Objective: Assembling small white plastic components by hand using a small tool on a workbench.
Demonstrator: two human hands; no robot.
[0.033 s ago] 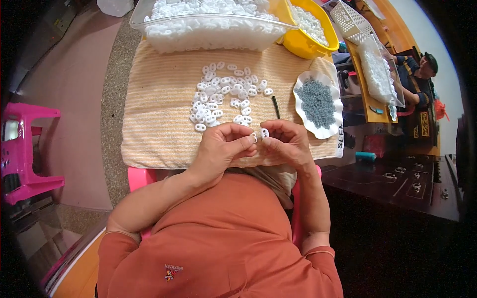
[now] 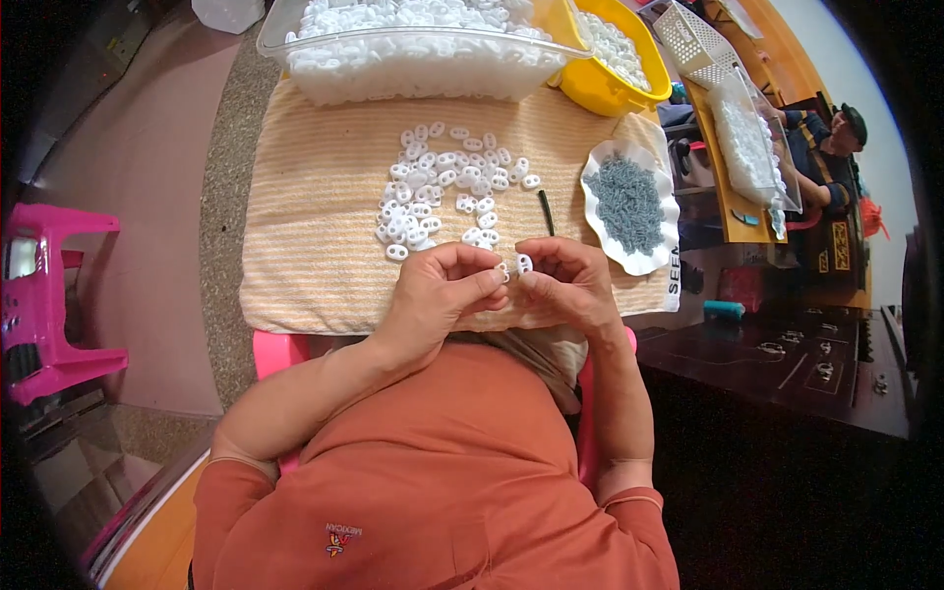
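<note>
Close together over the towel's near part, my two hands each pinch a small white plastic piece. Thumb and forefinger of my left hand (image 2: pixel 438 290) grip a small white ring-like piece (image 2: pixel 504 271), mostly covered by the fingertips. My right hand (image 2: pixel 572 285) holds a white oval two-hole piece (image 2: pixel 524 264) upright, just right of the other; a narrow gap shows between them. Beyond the hands lies a loose pile of white two-hole pieces (image 2: pixel 398 211). Small grey pieces (image 2: pixel 627 205) fill a white scalloped dish (image 2: pixel 593 202) to the right. A thin dark stick-like tool (image 2: pixel 546 212) lies between pile and dish.
A clear tub (image 2: pixel 413 44) full of white pieces and a yellow basin (image 2: pixel 600 96) stand at the back of the striped towel (image 2: pixel 305 197). Leftward is a pink stool (image 2: pixel 49 295). At far right, a person (image 2: pixel 826 157) sits by another clear bin (image 2: pixel 752 147).
</note>
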